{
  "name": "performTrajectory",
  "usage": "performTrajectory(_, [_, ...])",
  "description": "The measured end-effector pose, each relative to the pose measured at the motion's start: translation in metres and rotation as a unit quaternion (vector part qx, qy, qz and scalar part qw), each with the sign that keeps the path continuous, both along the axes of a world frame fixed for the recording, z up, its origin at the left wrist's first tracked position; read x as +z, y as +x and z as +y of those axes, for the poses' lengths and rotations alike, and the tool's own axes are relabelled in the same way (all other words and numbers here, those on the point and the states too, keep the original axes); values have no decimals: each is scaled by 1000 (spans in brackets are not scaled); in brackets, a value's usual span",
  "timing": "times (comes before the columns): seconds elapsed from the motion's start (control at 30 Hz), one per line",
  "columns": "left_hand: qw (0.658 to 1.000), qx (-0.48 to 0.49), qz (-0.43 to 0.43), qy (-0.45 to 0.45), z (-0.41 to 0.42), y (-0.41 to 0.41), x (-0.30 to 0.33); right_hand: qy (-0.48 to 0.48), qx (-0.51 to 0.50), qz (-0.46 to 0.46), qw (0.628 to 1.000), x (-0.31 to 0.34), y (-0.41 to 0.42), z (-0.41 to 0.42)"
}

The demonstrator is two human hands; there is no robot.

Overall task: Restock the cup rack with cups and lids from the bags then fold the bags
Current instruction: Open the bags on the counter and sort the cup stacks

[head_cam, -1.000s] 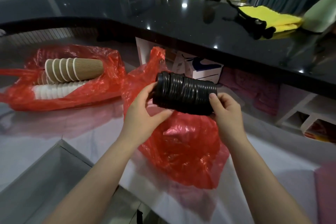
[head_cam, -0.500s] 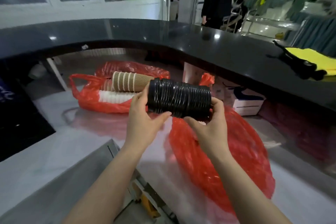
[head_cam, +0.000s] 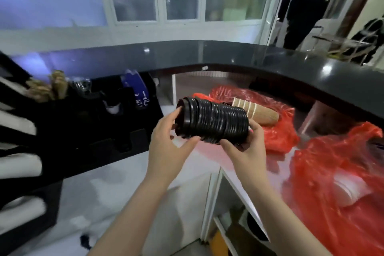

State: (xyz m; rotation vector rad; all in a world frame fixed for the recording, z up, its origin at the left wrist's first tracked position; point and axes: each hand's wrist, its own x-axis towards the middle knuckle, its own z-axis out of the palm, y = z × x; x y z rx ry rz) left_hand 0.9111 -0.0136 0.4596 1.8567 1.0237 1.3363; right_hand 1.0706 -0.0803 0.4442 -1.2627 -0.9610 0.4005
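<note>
The lids (head_cam: 214, 122) were glossy black, ringed with fine ridges. The bags (head_cam: 324, 172) were bright red. The cups (head_cam: 257, 111) were ribbed brown with white rims. The rack (head_cam: 87, 129) was black, the tabletop (head_cam: 128, 181) pale grey-white.

Both hands, left hand (head_cam: 166, 147) and right hand (head_cam: 245, 147), held a sleeve of black lids (head_cam: 212, 122) sideways above the surface (head_cam: 128, 183); the blurred black cup rack (head_cam: 83, 127) apparently stood left.

Beyond my pale counter (head_cam: 133, 189) a dark glossy raised ledge (head_cam: 239, 58) curves right, catching ceiling lights, with white-framed windows (head_cam: 158, 4) in the far wall.
</note>
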Motion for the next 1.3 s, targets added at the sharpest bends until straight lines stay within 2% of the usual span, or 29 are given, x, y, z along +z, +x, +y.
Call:
performTrajectory(0.1, [999, 23, 8, 23, 15, -40, 5, -12, 73, 45, 996, -5, -27, 25])
performTrajectory(0.2, [1000, -14, -11, 24, 34, -74, 6, -32, 123, 52, 990, -12, -53, 53])
performTrajectory(0.37, [999, -46, -18, -16, 65, -101, 7, -76, 176, 8, 981, -23, -76, 95])
performTrajectory(0.63, [1000, -1, -7, -2, 125, -102, 8, -89, 244, -9, 966, -24, -75, 173])
performTrajectory(0.83, [999, 37, 40, -1, 155, -89, -7, -125, 246, -10, 961, -44, -68, 222])
performTrajectory(1.3, [990, 122, 74, -12, 175, -80, -27, -190, 248, -159, 936, -77, -62, 263])
